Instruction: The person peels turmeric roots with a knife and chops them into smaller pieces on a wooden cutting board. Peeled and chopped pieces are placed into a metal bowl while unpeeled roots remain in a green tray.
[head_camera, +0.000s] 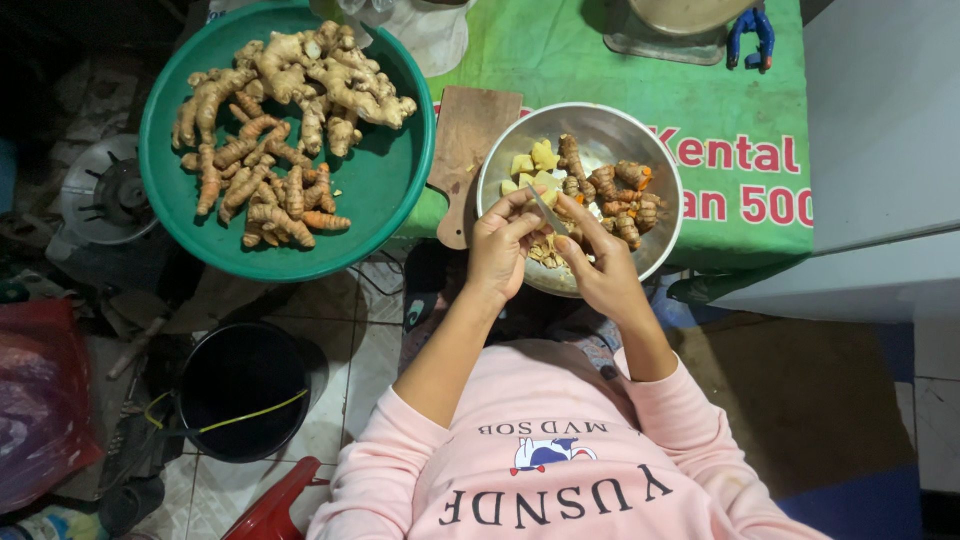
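At the far left a black bucket stands on the tiled floor, and above it a green basin on the table holds many unpeeled roots. Next to it, a wooden board lies on the green cloth, partly under the steel bowl. My left hand is over the near rim of this bowl; its fingers are curled and they pinch a small pale root piece. A knife crosses between my two hands, its blade against that piece. My right hand is closed around the knife, just beside the left one. In the bowl lie yellow cut pieces and orange-brown roots.
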